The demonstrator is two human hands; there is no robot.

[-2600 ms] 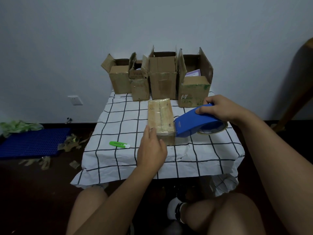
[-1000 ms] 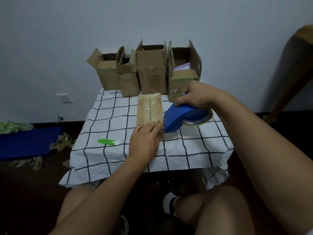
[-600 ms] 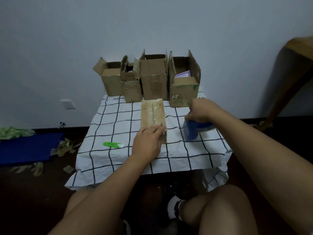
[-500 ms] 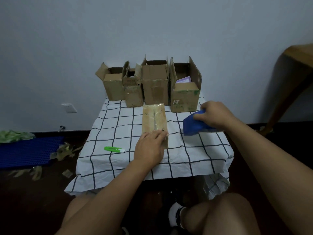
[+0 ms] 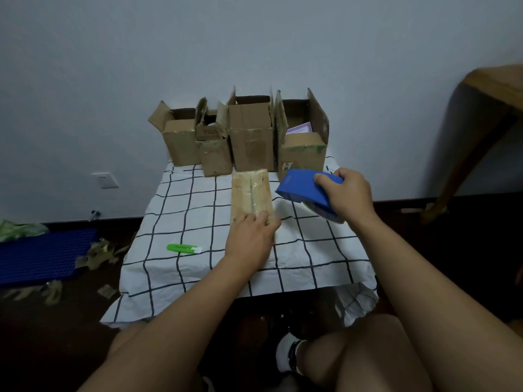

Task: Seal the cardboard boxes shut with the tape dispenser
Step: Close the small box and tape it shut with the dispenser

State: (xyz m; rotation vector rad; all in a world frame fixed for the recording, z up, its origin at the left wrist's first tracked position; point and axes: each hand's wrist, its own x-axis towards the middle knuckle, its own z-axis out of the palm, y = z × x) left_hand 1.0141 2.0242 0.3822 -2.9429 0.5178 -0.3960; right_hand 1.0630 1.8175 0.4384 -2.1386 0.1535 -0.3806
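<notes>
Brown with a glossy strip down the middle seam: found the flat box (image 5: 250,193) lying lengthwise at the centre of the checked tablecloth (image 5: 198,278), its far end just short of the row behind. Saw the left hand (image 5: 249,239) laid over the near end, fingers extended and flat on the lid rather than curled round it. Judged this a hold-down, both to keep the light box from sliding and to rub the tape tail onto the cardboard. Saw the right hand (image 5: 346,198) wrapped round the blue tape dispenser (image 5: 302,185), fingers curled over its top edge, holding it off the cloth just right of the flat box and not touching it. Took that as the tool being kept clear so it would not catch the sealed seam, yet close enough for another pass. Counted four open boxes (image 5: 252,142) standing against the wall with flaps up, the rightmost showing a pale sheet inside; reckoned these were waiting their turn, within reach. Noted a green cutter (image 5: 184,248) lying alone on the cloth to the left, well apart from both hands. Spotted tape scraps (image 5: 96,253) on the floor beside a blue mat (image 5: 39,256).
</notes>
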